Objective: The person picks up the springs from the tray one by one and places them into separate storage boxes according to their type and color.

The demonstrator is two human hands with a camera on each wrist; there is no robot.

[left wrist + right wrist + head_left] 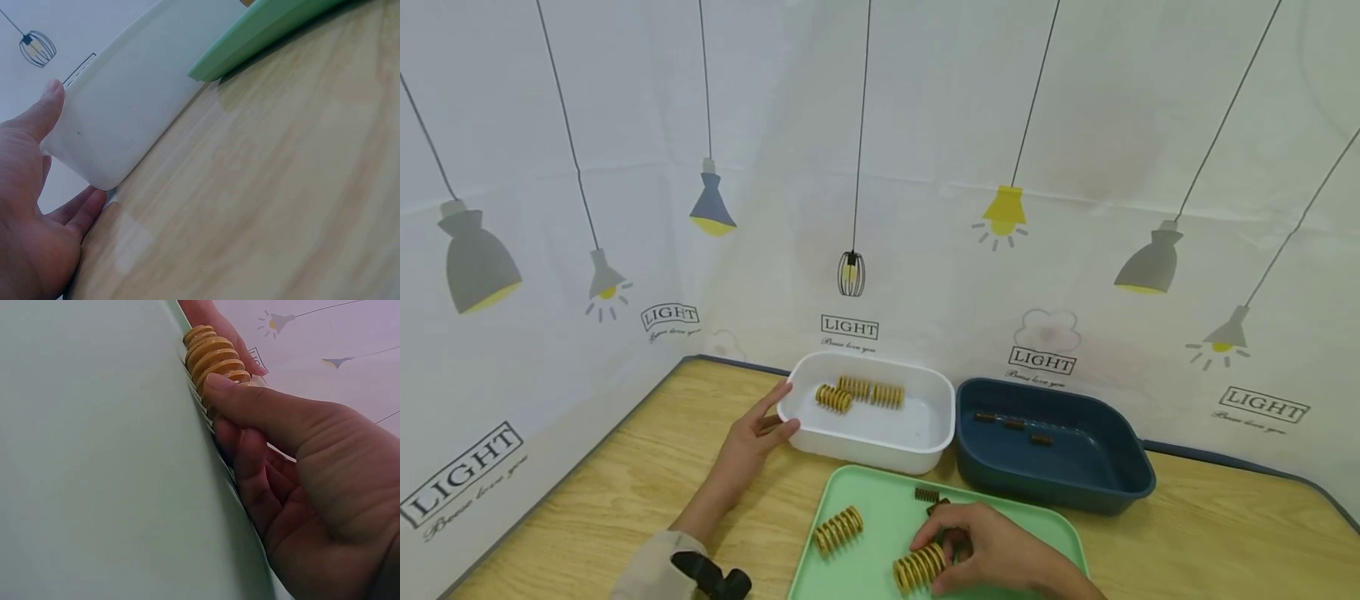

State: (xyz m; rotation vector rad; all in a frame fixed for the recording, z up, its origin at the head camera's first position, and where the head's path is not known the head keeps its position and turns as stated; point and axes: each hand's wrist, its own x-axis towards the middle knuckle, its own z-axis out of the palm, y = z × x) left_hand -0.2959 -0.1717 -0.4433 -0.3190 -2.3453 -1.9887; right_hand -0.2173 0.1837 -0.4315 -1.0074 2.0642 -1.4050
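My right hand (996, 550) pinches a thick yellow coil spring (919, 568) between thumb and fingers, low over the green tray (868, 575). In the right wrist view the thumb lies across the coils of this spring (215, 365). Another yellow spring lies on the tray to its left (838, 531). Small dark springs (927, 494) lie just behind the right hand, partly hidden by it. My left hand (752, 446) rests against the left end of the white bin (872, 450), fingers spread. In the left wrist view its thumb touches the bin's outer wall (125, 106).
Three yellow springs (854, 387) lie inside the white bin. Right beside it stands a dark blue bin (1052, 483) holding three small dark springs (1015, 424). Both bins stand behind the tray on a wooden table (1217, 533), with a lamp-printed curtain (925, 250) behind.
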